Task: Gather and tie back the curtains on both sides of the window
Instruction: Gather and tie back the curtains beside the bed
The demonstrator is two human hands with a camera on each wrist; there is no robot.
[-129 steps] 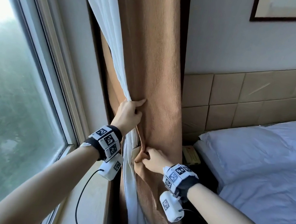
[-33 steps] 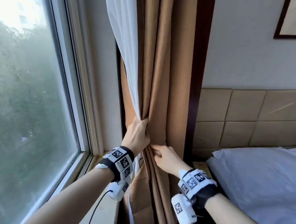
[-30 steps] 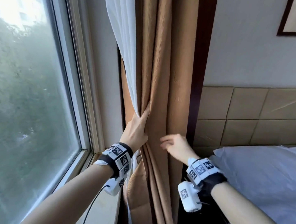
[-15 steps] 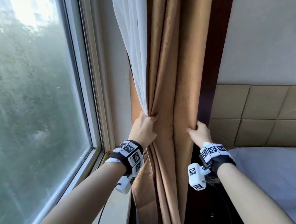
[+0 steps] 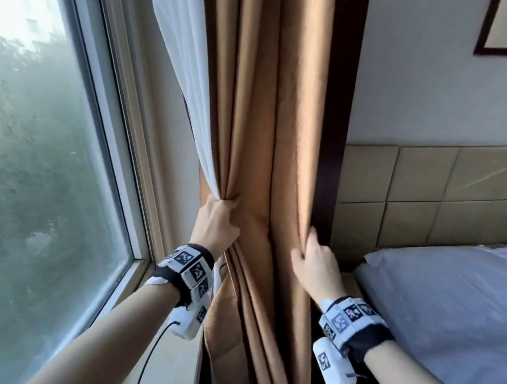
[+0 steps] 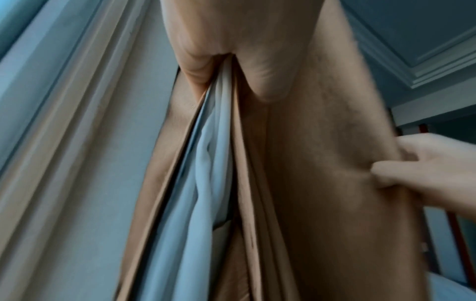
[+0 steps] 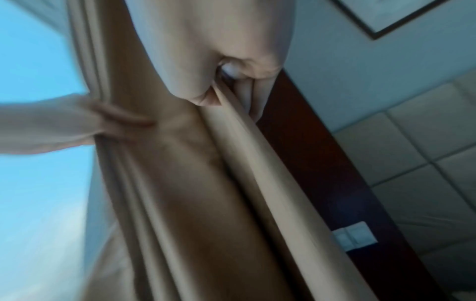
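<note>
A tan curtain hangs gathered in folds beside the window's right edge, with a white sheer curtain bunched against its left side. My left hand grips the left side of the bundle, sheer and tan folds together; in the left wrist view the left hand closes on the sheer curtain and the tan curtain. My right hand pinches the tan curtain's right edge fold, also seen as the right hand on the tan curtain. No tie-back is visible.
The window and its sill lie to the left. A dark wooden post stands right behind the curtain. A bed with a pillow and a padded headboard fill the right side. A wall switch sits low.
My right hand let go of the middle folds, swung right and took hold of the curtain's right edge. The left hand kept its grip on the left side. The view shifted upward.
</note>
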